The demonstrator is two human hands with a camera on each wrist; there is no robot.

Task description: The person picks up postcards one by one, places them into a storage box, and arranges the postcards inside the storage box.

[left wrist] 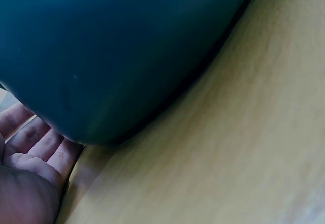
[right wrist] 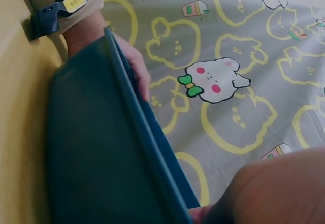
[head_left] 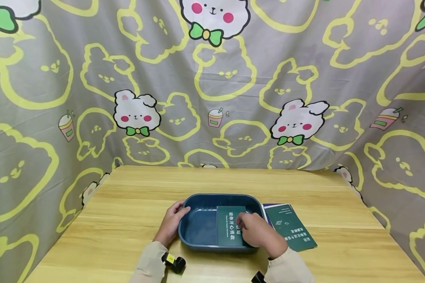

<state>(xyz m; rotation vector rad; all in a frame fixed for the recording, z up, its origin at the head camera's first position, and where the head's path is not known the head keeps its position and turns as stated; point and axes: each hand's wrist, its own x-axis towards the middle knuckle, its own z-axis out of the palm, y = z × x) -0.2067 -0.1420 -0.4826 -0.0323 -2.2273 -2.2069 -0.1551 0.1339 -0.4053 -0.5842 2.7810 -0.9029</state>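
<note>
A dark blue rectangular basin (head_left: 200,228) with rounded corners rests on the table. My left hand (head_left: 171,222) grips its left rim, thumb over the edge and fingers along the outer wall; the left wrist view shows that hand (left wrist: 35,168) against the wall's underside. Inside the basin's right half lies a dark green card (head_left: 224,230) with white printed characters. My right hand (head_left: 256,232) reaches over the right rim and holds this card near its right part, fingers bent down and fingertips partly hidden. In the right wrist view the basin's outer wall (right wrist: 96,132) fills the left half.
Right of the basin, more printed cards lie overlapped on the table, a green card (head_left: 292,228) uppermost with white and blue edges under it. The wooden table (head_left: 127,220) meets a grey patterned curtain (head_left: 233,118) at the back and sides. Both wrists carry small black cameras (head_left: 177,264).
</note>
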